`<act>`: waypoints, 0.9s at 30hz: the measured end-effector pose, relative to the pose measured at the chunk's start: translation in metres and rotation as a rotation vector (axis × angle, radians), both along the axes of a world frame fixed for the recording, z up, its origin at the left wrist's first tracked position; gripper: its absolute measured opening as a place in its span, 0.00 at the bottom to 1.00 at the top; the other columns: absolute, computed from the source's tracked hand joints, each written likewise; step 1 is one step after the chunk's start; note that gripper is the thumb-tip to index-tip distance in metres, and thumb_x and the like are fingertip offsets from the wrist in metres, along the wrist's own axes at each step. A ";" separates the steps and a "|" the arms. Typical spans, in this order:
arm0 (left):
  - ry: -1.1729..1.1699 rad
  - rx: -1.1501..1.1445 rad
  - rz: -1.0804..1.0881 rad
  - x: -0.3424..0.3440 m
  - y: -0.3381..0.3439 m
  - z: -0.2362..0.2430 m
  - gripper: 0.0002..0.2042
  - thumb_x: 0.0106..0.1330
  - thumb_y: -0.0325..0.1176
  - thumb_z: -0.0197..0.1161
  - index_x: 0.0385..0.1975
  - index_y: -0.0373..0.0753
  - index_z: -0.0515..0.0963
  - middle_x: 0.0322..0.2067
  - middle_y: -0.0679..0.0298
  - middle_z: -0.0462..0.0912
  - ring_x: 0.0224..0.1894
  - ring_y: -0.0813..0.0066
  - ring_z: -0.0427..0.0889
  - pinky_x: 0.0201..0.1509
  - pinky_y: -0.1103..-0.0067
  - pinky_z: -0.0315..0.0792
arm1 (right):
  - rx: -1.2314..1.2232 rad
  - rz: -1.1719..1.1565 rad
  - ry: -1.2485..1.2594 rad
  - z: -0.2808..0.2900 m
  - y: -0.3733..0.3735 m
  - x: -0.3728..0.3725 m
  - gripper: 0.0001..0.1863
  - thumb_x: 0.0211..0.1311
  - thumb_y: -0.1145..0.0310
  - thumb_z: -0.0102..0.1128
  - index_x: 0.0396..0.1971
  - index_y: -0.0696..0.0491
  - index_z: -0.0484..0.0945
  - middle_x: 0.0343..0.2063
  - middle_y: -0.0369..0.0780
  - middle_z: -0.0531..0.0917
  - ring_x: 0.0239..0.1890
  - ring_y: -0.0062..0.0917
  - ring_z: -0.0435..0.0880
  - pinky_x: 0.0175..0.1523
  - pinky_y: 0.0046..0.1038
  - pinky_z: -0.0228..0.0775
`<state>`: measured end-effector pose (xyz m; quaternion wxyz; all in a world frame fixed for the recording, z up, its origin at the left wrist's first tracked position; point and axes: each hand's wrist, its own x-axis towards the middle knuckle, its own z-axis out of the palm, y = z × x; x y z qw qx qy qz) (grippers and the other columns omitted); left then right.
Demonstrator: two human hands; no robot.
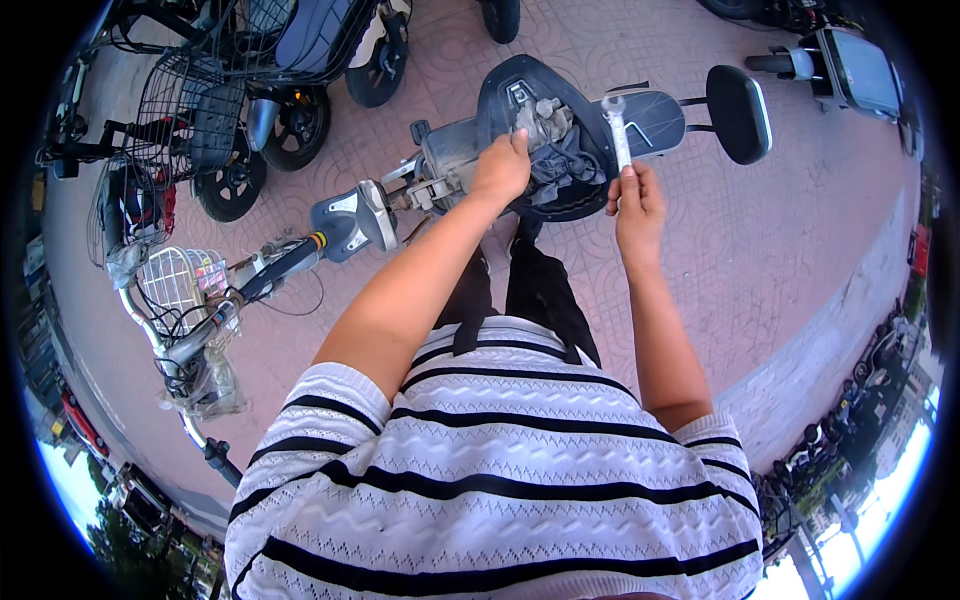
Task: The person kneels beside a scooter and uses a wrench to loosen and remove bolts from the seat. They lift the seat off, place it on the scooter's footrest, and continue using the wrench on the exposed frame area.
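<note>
An electric scooter (452, 146) stands crosswise before me, its handlebar to the left. Its dark storage compartment (497, 92) is uncovered, with a dark grey cloth (565, 165) and a crumpled pale grey bundle (545, 122) inside. My left hand (503, 167) is closed at the compartment's left side, near the pale bundle. What its fingers hold, if anything, is hidden. In my right hand (638, 200) a silver wrench (618, 130) is gripped by its lower end. It points away from me, its open jaw uppermost, over the compartment's right edge.
A padded backrest (740, 114) sticks out at the scooter's right end. To the left is its white wire basket (185, 280). Other parked two-wheelers with a black wire basket (190, 110) stand at the far left. A grey box (860, 72) on another vehicle is at the far right.
</note>
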<state>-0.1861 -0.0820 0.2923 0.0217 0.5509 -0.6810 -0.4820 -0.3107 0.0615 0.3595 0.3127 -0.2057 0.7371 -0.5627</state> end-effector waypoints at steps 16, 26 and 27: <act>-0.126 0.127 -0.049 -0.016 -0.007 0.018 0.46 0.66 0.68 0.30 0.47 0.20 0.72 0.48 0.32 0.74 0.56 0.41 0.72 0.62 0.63 0.63 | -0.123 -0.213 0.035 0.005 -0.012 0.026 0.10 0.71 0.68 0.47 0.38 0.60 0.72 0.18 0.32 0.74 0.18 0.11 0.71 0.22 0.17 0.64; -0.166 0.093 -0.128 -0.021 -0.004 0.021 0.41 0.68 0.63 0.34 0.48 0.23 0.73 0.48 0.34 0.75 0.56 0.41 0.72 0.61 0.62 0.64 | 0.256 0.189 0.459 -0.042 0.001 0.061 0.05 0.67 0.71 0.51 0.35 0.57 0.73 0.15 0.40 0.74 0.18 0.25 0.75 0.26 0.29 0.66; -0.159 0.100 -0.123 -0.021 -0.004 0.020 0.39 0.68 0.62 0.35 0.48 0.24 0.74 0.48 0.34 0.75 0.56 0.41 0.72 0.62 0.62 0.63 | 0.256 0.173 0.449 -0.041 0.000 0.061 0.05 0.67 0.71 0.51 0.35 0.58 0.73 0.15 0.40 0.74 0.18 0.25 0.75 0.25 0.29 0.66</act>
